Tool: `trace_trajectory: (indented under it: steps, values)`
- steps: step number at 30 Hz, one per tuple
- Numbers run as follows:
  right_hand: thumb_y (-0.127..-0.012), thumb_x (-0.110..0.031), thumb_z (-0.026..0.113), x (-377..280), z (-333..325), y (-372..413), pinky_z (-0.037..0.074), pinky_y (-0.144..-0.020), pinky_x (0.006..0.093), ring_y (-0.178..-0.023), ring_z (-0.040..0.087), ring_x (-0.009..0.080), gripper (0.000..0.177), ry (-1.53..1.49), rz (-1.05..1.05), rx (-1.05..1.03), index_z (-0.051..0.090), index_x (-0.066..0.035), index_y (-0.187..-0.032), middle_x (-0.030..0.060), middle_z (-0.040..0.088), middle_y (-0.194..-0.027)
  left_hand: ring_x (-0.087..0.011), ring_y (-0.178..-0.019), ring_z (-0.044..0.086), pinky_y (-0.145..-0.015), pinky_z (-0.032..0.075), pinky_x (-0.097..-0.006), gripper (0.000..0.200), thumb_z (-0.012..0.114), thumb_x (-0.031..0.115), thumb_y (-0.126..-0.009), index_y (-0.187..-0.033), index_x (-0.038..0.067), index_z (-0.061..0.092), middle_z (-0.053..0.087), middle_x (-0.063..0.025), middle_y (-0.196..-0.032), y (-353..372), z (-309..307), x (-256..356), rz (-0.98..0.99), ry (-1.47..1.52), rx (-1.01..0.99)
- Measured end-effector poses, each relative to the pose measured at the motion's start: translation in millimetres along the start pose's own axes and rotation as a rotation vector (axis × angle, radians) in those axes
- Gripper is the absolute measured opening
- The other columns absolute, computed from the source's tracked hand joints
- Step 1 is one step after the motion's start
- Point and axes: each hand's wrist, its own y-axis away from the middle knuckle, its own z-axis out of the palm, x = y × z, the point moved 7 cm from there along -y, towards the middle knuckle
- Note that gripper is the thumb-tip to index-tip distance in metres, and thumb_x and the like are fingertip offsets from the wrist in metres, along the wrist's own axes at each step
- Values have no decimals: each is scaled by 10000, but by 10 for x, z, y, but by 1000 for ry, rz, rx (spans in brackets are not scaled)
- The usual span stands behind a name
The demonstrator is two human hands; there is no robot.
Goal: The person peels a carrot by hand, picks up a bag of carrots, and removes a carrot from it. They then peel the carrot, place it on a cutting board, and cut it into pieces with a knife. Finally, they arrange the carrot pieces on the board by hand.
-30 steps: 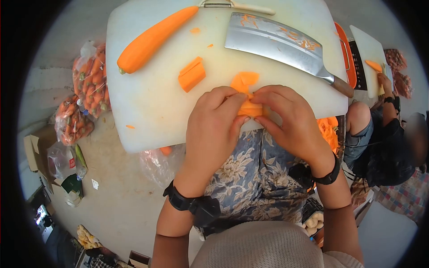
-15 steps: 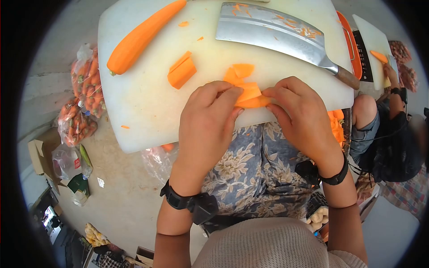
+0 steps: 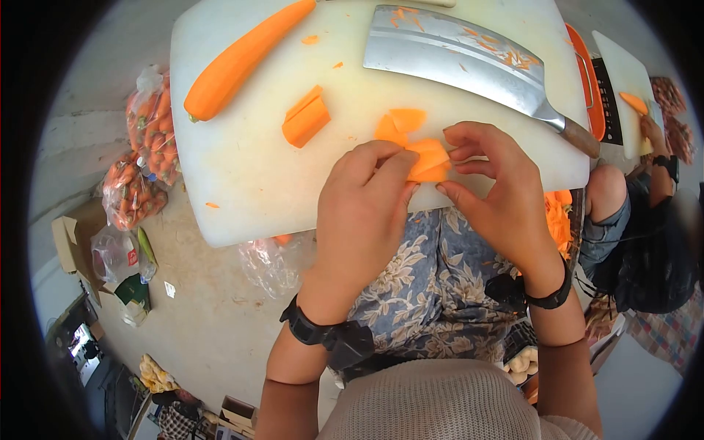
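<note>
My left hand [image 3: 367,205] pinches a small stack of carrot slices [image 3: 429,163] at the near edge of the white cutting board [image 3: 249,169]. At the right end of that stack, my right hand [image 3: 502,194] has its thumb and fingers spread apart. More carrot slices [image 3: 400,121] lie just beyond. To the left rests a cut carrot chunk [image 3: 306,121], split lengthwise. A peeled whole carrot [image 3: 246,62] lies at the upper left. Across the upper right is a cleaver [image 3: 455,62] with orange shreds on its blade and its wooden handle pointing right.
Bags of carrots [image 3: 152,121] stand on the floor at left, near a cardboard box [image 3: 73,238]. An orange tray [image 3: 592,81] sits past the board's right edge. Cut carrots [image 3: 559,224] show below it. Another person [image 3: 645,213] works at a second board [image 3: 616,73] on the right.
My right hand's fingers have opened and drawn off the carrot slices. The slices in my left hand are gathered into a neater stack. The whole view has shifted slightly.
</note>
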Motion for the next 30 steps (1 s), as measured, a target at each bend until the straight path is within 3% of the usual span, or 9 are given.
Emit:
trace_trajectory:
  steps: [8, 10, 14, 16, 20, 26, 29, 30]
  values:
    - [-644, 6, 689, -15, -60, 2, 498, -696, 300, -797, 580, 220, 426, -39, 6, -20, 538, -19, -1041, 119, 569, -946, -241, -772, 578, -662, 479, -301, 249, 649, -1, -689, -931, 8, 592, 567, -112, -924, 39, 3, 28, 12, -11, 12]
    - [-666, -23, 686, -55, -143, -66, 489, -686, 297, -792, 577, 217, 383, -11, -13, -24, 550, -15, -1024, 116, 573, -937, -280, -795, 560, -693, 465, -341, 233, 624, 17, -707, -937, 9, 585, 557, -123, -914, 40, -60, -33, -71, 176, 41]
    - [-728, -82, 671, -156, -215, -270, 463, -706, 270, -842, 557, 165, 273, 123, -133, -3, 592, -21, -982, 76, 581, -954, -280, -757, 559, -666, 463, -344, 240, 626, 46, -727, -957, 8, 574, 548, -136, -895, -29, -193, -180, -230, 165, 153]
    - [-713, -74, 661, -289, -8, -350, 464, -714, 294, -839, 563, 217, 252, 225, -266, -122, 599, -19, -952, 96, 581, -929, -153, -659, 533, -573, 467, -260, 258, 654, 28, -722, -968, 11, 578, 531, -98, -846, -93, -165, -206, -280, -19, 106]
    - [-686, -49, 623, -319, 207, -422, 458, -697, 349, -801, 544, 290, 175, 366, -386, -88, 591, -12, -854, 109, 560, -825, -142, -602, 498, -555, 450, -259, 231, 669, 43, -708, -915, 14, 571, 520, -87, -824, -211, -129, -159, -213, -188, 106]
    - [-698, -50, 589, -256, 194, -468, 460, -688, 343, -809, 547, 275, 125, 418, -407, -116, 604, -20, -818, 100, 563, -809, -127, -608, 505, -561, 442, -238, 179, 655, 38, -729, -862, 17, 538, 520, -66, -817, -120, -190, -216, -226, -75, 106]
    - [-700, -56, 581, -274, 89, -448, 464, -678, 339, -796, 555, 277, 118, 424, -493, -78, 614, -31, -811, 97, 576, -806, -113, -693, 541, -599, 458, -221, 127, 621, 36, -779, -873, 17, 538, 532, -47, -847, -25, -201, -312, -338, 164, 153]
    - [-703, -51, 602, -271, 45, -436, 465, -674, 342, -783, 561, 278, 125, 414, -468, -89, 617, -33, -826, 97, 585, -821, -153, -683, 555, -564, 458, -237, 118, 604, 18, -764, -866, 17, 546, 546, -75, -818, 0, -225, -338, -351, 267, 234]
